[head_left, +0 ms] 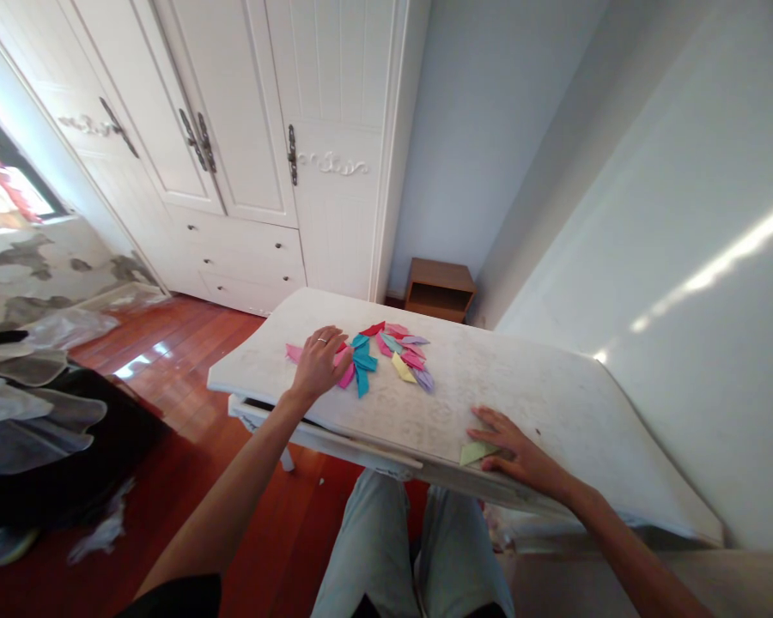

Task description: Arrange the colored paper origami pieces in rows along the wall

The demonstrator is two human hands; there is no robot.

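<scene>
My left hand (319, 364) lies over a group of folded paper pieces, its fingers stretched out. A pink folded paper (343, 367) shows beside its thumb, and blue folded papers (362, 364) lie just to the right. Whether the hand presses on the pink paper I cannot tell. By the table's front edge, my right hand (512, 445) rests with its fingers spread. A light green folded paper (475, 452) lies partly under it, between the thumb and the other fingers. Right of the blue pieces is a cluster of pink, purple and red papers, with a yellow folded paper (403, 369) in front.
The papers lie on a white table (521, 378) with a drawer (335, 442) slightly pulled out at its front. Behind stand a white wardrobe (335, 215) and a small brown cabinet (439, 275). A wall borders the right side. Dark and white cloth (39, 412) is heaped at left.
</scene>
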